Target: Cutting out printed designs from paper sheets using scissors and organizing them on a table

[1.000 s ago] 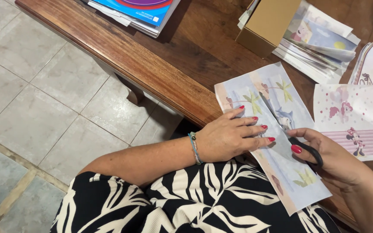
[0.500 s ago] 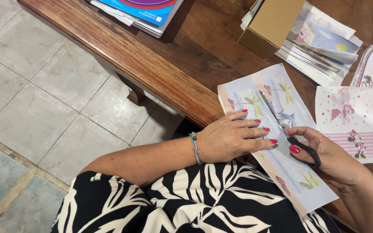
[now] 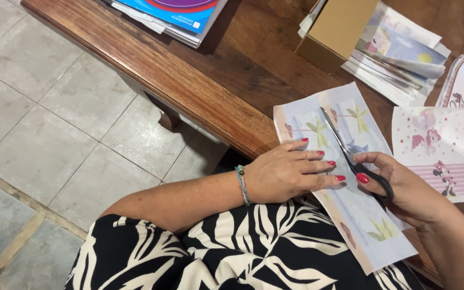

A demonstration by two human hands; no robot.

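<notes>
I see my left hand (image 3: 288, 173) lying flat on a printed paper sheet (image 3: 350, 215), fingers stretched out and pressing it down, grasping nothing; the nails are red and a beaded bracelet (image 3: 241, 185) sits at the wrist. My right hand (image 3: 404, 185) is clenched around the black handles of a pair of scissors (image 3: 350, 147); the blades point away from me, up along the sheet, and lie over its pale blue print with palm trees; I cannot tell whether the blades are parted or closed. The sheet lies half on the wooden surface (image 3: 189, 86) and half over its near edge, above my lap, where a black and white leaf-patterned dress (image 3: 232, 252) shows; the two hands are just beside each other, the left fingertips near the scissor handles.

Just beside the sheet on the right lies another printed sheet (image 3: 447, 150), pink with cartoon figures and stripes; farther back on the surface stands a brown cardboard box (image 3: 336, 32), touching a loose stack of printed papers (image 3: 404, 53); at the far left edge of the surface lies a pile of books or folders with a blue cover (image 3: 178, 13) on top. Below the surface I see a grey tiled floor (image 3: 55, 118).
</notes>
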